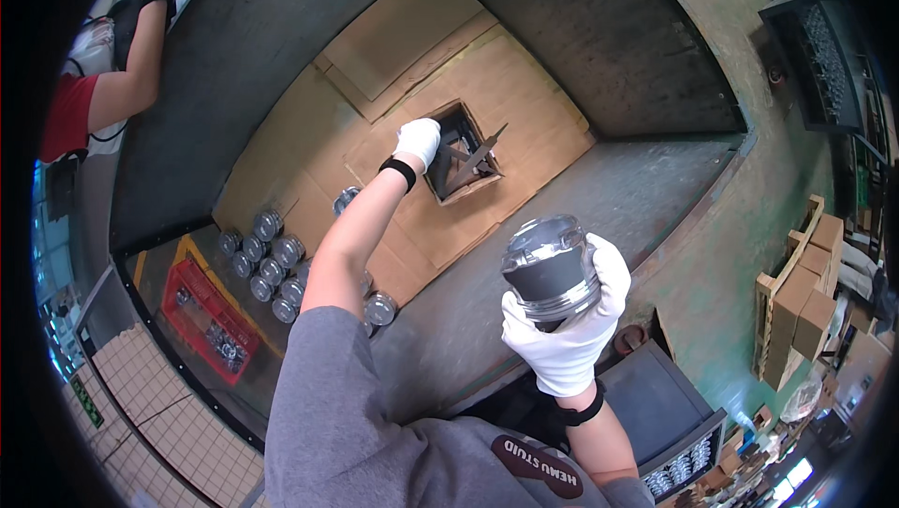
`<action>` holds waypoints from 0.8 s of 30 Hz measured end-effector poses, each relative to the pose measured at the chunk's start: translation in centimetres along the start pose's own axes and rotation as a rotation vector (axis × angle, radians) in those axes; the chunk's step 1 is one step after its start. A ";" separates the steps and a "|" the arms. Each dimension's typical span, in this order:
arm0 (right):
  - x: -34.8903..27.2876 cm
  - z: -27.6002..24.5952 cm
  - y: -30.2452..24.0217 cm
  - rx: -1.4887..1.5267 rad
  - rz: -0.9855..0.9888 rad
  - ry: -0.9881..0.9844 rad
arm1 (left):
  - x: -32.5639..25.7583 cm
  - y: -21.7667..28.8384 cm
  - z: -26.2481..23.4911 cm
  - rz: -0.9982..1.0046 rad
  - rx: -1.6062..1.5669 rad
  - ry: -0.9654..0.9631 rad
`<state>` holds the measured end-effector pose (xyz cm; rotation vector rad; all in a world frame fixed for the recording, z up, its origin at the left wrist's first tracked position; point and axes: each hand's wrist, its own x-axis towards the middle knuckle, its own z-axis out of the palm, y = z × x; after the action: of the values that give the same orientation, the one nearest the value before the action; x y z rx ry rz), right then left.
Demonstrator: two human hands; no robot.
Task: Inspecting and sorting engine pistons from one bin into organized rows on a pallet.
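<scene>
My right hand (573, 351), in a white glove, grips a metal engine piston (549, 272) with a dark grey skirt and ring grooves at its lower end. It is held up near me, apart from the surface. My left hand (418, 141), also gloved, reaches out to a small open cardboard box (474, 192). Its fingers are curled at the box's left edge, and what they hold, if anything, is hidden. Dark flat strips (478, 158) stick up slantwise from that box, one crossing over its rim.
Several pistons (272, 270) stand in rows at left on the cardboard sheet (538, 124). Dark metal walls (618, 40) surround the work area. A red crate (178, 294) holds small metal parts. Another person's arm (136, 82) shows at upper left. Cartons (802, 321) are stacked at right.
</scene>
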<state>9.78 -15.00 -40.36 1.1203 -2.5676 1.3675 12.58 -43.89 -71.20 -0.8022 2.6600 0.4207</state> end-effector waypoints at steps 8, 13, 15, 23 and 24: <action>-0.1 -0.2 0.1 0.020 0.050 -0.013 | 0.8 2.1 5.8 0.113 0.435 0.005; 0.0 0.0 -0.1 0.069 0.075 -0.018 | 1.3 0.8 5.6 0.086 0.332 -0.059; 0.0 0.0 0.1 0.048 0.067 -0.011 | 0.6 1.4 3.7 0.123 -0.006 0.136; 0.0 -0.1 -0.5 0.135 0.097 0.031 | -5.5 0.0 0.9 -0.137 -0.305 0.728; -0.1 -0.2 0.1 0.122 0.115 0.043 | -6.1 1.6 1.2 -0.393 -0.539 0.485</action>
<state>9.78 -14.76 -40.39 0.9596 -2.5864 1.5741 16.74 -39.32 -69.58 -1.7447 2.7210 0.9574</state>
